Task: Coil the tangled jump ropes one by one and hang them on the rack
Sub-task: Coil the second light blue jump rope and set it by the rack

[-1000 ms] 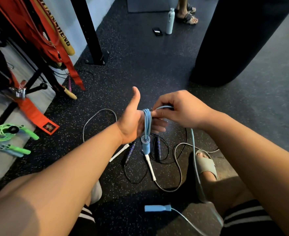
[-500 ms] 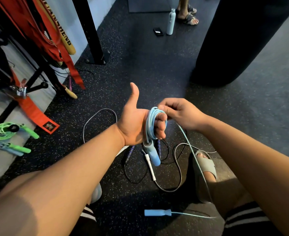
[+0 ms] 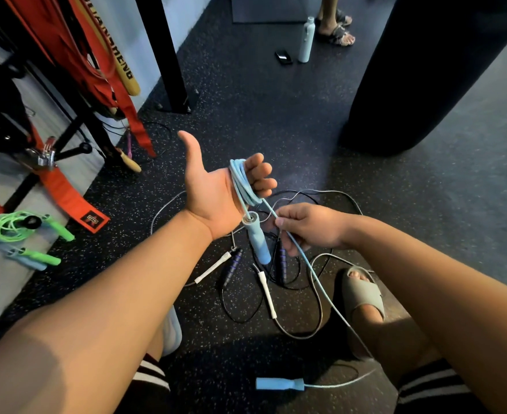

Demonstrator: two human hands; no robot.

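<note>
A light blue jump rope (image 3: 241,183) is wound in several loops around the fingers of my left hand (image 3: 216,186), thumb up; one blue handle (image 3: 258,239) hangs below the palm. My right hand (image 3: 309,227) pinches the free cord just below the coil. The cord runs down past my right foot to the other blue handle (image 3: 279,384) on the floor. Tangled on the floor beneath lie a dark rope with purple handles (image 3: 231,264) and a grey rope with white handles (image 3: 267,291). A coiled green rope (image 3: 16,225) hangs on the rack (image 3: 76,150) at left.
Red straps (image 3: 67,52) and a yellow bat hang on the rack. A black post (image 3: 168,55) stands behind it. A large black punching bag (image 3: 425,70) is at right. A bottle (image 3: 306,40), a phone (image 3: 283,58) and another person's feet lie far ahead.
My right hand has come down from over the left fingers to below the coil, drawing the cord with it. The left hand rose a little and the coil gained a loop.
</note>
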